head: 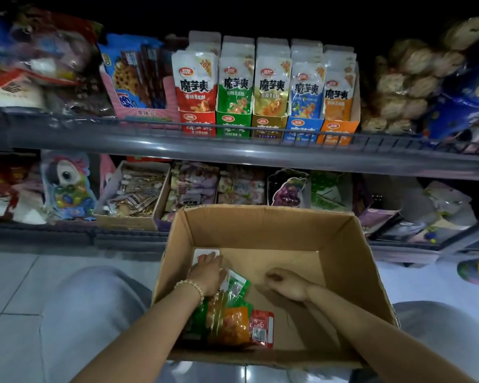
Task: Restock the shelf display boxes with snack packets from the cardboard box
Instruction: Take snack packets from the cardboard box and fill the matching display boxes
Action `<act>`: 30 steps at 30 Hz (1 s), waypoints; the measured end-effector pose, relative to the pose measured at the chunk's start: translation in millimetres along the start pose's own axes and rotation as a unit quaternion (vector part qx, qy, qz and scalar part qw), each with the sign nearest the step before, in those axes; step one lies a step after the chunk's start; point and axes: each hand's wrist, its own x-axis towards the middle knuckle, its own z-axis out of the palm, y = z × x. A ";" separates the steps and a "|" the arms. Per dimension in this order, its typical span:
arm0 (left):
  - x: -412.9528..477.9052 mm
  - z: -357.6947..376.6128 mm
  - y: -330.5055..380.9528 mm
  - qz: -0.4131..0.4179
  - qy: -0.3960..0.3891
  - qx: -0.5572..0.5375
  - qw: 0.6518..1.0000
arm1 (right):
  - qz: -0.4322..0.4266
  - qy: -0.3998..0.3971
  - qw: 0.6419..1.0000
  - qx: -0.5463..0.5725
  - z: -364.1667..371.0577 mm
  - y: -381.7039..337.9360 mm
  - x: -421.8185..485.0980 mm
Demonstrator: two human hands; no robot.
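The cardboard box (343,261) sits low centre, its tall walls hemming in both hands. The left hand (208,275) lies with fingers stretched flat over a white-and-red packet (203,254) at the upper left of the box floor. The right hand (285,283) is curled on bare cardboard to the right, and I cannot tell whether it holds anything. Snack packets (233,324) heap at lower left. Above the grey shelf rail (233,150), the display boxes (268,125) stand in a row, packed full.

both bare forearms reach forward and down, converging slightly. the left hand (208,275) lies palm down with fingers stretched flat ahead, a pale beaded bracelet (190,288) round its wrist. the right hand (286,283) hangs knuckles up, fingers loosely curled, holding nothing.
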 end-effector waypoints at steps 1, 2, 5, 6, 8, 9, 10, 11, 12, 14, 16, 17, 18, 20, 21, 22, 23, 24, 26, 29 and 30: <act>1.8 1.8 -4.9 -0.017 -0.015 0.003 1.000 | -0.001 0.011 0.999 0.046 5.3 -7.1 6.7; 2.5 4.4 -10.0 -0.032 -0.040 0.009 0.999 | 0.001 0.015 0.996 0.089 10.9 -14.9 12.9; 2.6 14.2 -21.3 -0.047 -0.080 0.017 0.996 | 0.023 -0.027 0.978 0.204 29.3 -37.2 25.3; 0.9 14.0 -21.6 -0.051 -0.086 0.005 0.995 | 0.028 -0.045 0.974 0.222 35.3 -43.9 27.4; 1.2 13.2 -20.0 -0.050 -0.093 -0.008 0.994 | 0.035 -0.055 0.972 0.227 48.2 -50.5 34.5; 2.0 13.0 -19.0 -0.057 -0.082 -0.014 0.995 | 0.036 -0.051 0.972 0.225 53.4 -52.9 36.6; 1.1 12.6 -17.1 -0.070 -0.070 -0.027 0.995 | 0.035 -0.044 0.973 0.222 58.0 -53.7 39.2; 0.5 12.2 -15.9 -0.074 -0.063 -0.035 0.995 | 0.032 -0.035 0.974 0.222 60.8 -54.3 40.0; -2.3 10.2 -14.0 -0.074 -0.067 -0.034 0.994 | 0.028 -0.026 0.973 0.226 61.1 -54.9 38.1; -4.0 3.9 -12.3 -0.068 -0.068 -0.047 0.994 | 0.011 -0.006 0.970 0.243 53.4 -53.9 31.2; -6.3 -5.9 -7.7 -0.051 -0.051 -0.086 0.994 | -0.011 0.020 0.968 0.252 36.3 -50.0 24.2; -7.5 -11.6 -4.4 -0.030 -0.033 -0.107 0.993 | -0.025 0.031 0.967 0.253 25.8 -46.5 22.8; -7.8 -15.3 -1.6 -0.005 -0.008 -0.134 0.991 | -0.040 0.035 0.966 0.255 15.0 -42.8 21.6; -10.2 -21.5 5.5 0.012 -0.002 -0.214 0.977 | -0.067 0.035 0.958 0.277 -5.9 -36.8 16.3; -12.3 -25.6 10.4 0.019 -0.017 -0.249 0.968 | -0.079 0.036 0.952 0.292 -15.9 -34.9 11.9; -14.2 -29.8 14.8 0.037 -0.031 -0.277 0.960 | -0.090 0.040 0.946 0.308 -24.8 -33.2 6.7; -16.3 -33.2 19.2 0.058 -0.046 -0.298 0.952 | -0.100 0.044 0.938 0.328 -32.2 -32.3 1.9; -20.3 -37.7 24.5 0.080 -0.060 -0.320 0.942 | -0.104 0.048 0.931 0.345 -37.8 -31.1 -1.5; -26.5 -42.0 33.2 0.126 -0.083 -0.364 0.919 | -0.111 0.054 0.921 0.369 -40.9 -30.8 -5.6; -24.7 -43.9 35.3 0.124 -0.052 -0.380 0.915 | -0.101 0.040 0.920 0.377 -31.0 -37.0 -8.0; -23.9 -45.7 30.0 0.103 -0.013 -0.360 0.927 | -0.085 0.020 0.924 0.372 -26.2 -38.2 -10.3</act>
